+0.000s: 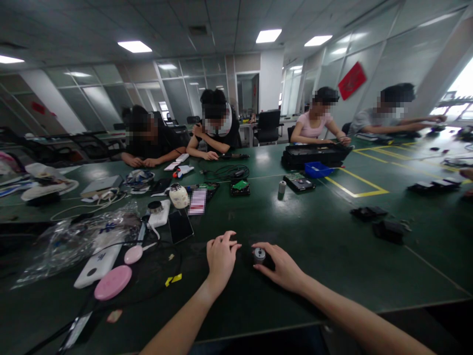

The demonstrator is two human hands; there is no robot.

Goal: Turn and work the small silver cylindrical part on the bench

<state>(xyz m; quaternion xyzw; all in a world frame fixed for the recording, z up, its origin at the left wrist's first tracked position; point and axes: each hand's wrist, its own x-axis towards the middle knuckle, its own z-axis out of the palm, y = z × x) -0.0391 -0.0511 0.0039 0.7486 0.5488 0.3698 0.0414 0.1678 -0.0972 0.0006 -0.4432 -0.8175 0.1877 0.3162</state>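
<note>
A small silver cylinder that looks like a small electric motor [259, 255] stands upright on the green table. My right hand [284, 268] grips it from the right, thumb on the near side and fingers on the far side. To its left, my left hand [222, 256] hovers low over the table with fingers loosely apart and holds nothing. A short gap separates it from the motor. Farther out stands a similar silver cylinder [282, 187], beside a hard drive [300, 182].
Left of my hands lie a black phone [181, 227], a pink round disc [113, 282], cables and a clear plastic bag [84, 236]. A blue tray [318, 169] and a black device [314, 155] sit farther back. Black parts [388, 230] lie right. Several people work across the table.
</note>
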